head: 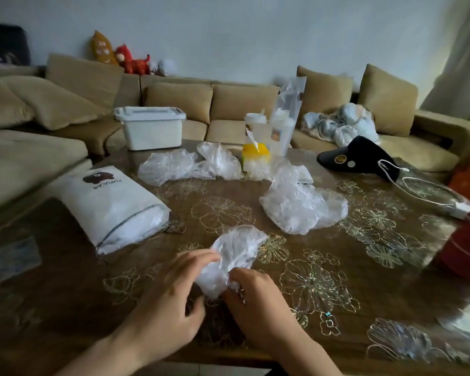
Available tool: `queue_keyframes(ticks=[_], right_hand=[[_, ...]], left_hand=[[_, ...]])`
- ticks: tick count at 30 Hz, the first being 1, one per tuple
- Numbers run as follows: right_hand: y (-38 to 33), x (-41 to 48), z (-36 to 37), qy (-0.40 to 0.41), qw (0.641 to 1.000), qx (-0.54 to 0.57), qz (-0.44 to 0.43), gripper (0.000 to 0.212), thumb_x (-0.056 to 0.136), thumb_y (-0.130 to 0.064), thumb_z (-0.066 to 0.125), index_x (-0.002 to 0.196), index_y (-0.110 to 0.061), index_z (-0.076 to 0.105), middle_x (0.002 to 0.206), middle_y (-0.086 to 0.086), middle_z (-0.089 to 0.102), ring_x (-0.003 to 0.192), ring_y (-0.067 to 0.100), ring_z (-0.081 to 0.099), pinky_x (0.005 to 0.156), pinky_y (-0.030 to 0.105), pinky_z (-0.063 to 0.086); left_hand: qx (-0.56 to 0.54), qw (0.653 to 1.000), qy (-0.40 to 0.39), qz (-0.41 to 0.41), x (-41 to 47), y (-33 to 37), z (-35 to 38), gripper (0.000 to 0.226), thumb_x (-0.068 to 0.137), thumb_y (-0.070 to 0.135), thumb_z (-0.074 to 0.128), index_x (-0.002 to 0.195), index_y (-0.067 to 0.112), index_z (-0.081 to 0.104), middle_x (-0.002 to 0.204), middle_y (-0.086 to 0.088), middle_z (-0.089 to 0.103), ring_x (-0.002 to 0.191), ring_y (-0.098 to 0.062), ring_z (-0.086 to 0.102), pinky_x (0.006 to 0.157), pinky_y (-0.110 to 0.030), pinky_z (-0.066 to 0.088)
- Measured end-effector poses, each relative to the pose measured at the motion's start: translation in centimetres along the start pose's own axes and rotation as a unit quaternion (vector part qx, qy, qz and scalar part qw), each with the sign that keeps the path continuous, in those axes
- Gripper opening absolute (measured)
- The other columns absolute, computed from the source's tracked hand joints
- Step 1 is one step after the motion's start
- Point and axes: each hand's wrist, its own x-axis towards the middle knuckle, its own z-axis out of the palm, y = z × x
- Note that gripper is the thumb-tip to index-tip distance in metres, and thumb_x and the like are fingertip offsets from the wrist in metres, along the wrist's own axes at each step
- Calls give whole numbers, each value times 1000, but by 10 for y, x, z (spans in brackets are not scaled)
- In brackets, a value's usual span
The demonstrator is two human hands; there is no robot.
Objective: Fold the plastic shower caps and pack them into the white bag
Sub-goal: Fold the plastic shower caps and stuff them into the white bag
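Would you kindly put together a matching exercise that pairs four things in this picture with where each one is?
Things:
1. crumpled clear plastic shower cap
2. white fabric bag with a bear logo
3. white lidded plastic box
4. black cap

Places:
A. far right of the table, beside a white cable
B. held by the left hand and right hand, nearest the camera
C. far left end of the table, in front of the sofa
D. lying on its side at the table's left

Pairs: 1-B, 2-D, 3-C, 4-A
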Motion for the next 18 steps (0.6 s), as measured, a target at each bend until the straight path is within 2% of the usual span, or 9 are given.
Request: queue_keyframes(ticks=[2,3,5,7,9,12,14,16,18], right_hand=[[-3,2,-2,-11,1000,11,16,9,86,-16,52,77,-13,52,76,2,58,66,13,40,58,17,31],[-4,2,-4,-18,999,16,23,10,86,-16,53,78,-10,54,76,3,58,65,13,40,58,18,31],[-5,2,-8,-35,998,24,42,8,85,-15,54,85,-11,61,79,3,62,64,11,43,56,16,32],[-4,1,-11,-46,998,21,47,15,83,-14,54,94,-15,64,88,1,66,70,12,50,55,11,33],[-4,-1,-14,-52,997,19,55,17,83,-15,54,97,-16,65,92,0,68,75,12,53,54,10,33],[-4,-3,-18,-53,996,29,69,13,87,-19,55,88,-11,66,79,-2,64,69,13,55,53,14,33],[-4,-1,-20,-58,994,49,82,15,90,-26,56,83,-15,64,67,-12,54,61,4,49,52,12,34],[-4,1,-19,-51,992,50,100,20,92,-30,55,81,-15,64,66,-13,49,61,4,46,53,13,34],[-2,3,-14,-15,991,37,126,31,94,-26,52,65,-17,53,71,-7,47,71,14,46,57,17,31]], left_hand=[[3,999,-38,19,-1,-4,8,71,77,18,64,133,46,32,135,39,22,129,18,17,105,-1,11],[0,999,-28,16,0,-7,15,71,79,20,67,133,47,30,134,39,22,128,18,17,104,-1,12],[-40,999,17,-19,2,-11,24,69,78,18,74,129,42,35,126,33,36,123,14,31,100,-3,23],[-75,994,46,-65,6,-16,26,58,74,14,79,117,37,47,114,23,48,111,9,45,92,-5,33],[-67,995,23,-64,6,-19,22,41,71,10,80,103,27,62,104,19,53,102,5,50,88,-8,38],[-51,999,-5,-16,6,-23,16,24,71,6,79,89,21,72,97,24,58,105,6,48,89,-6,37],[-62,998,-20,-25,8,-21,11,16,77,11,74,84,25,71,98,21,60,106,6,47,90,-6,35],[-57,997,-27,-42,12,-21,11,6,83,19,67,84,23,71,103,19,58,106,6,45,91,-4,31],[-50,996,-24,-65,15,-21,15,15,88,25,61,87,16,74,107,15,56,107,4,42,89,-1,26]])
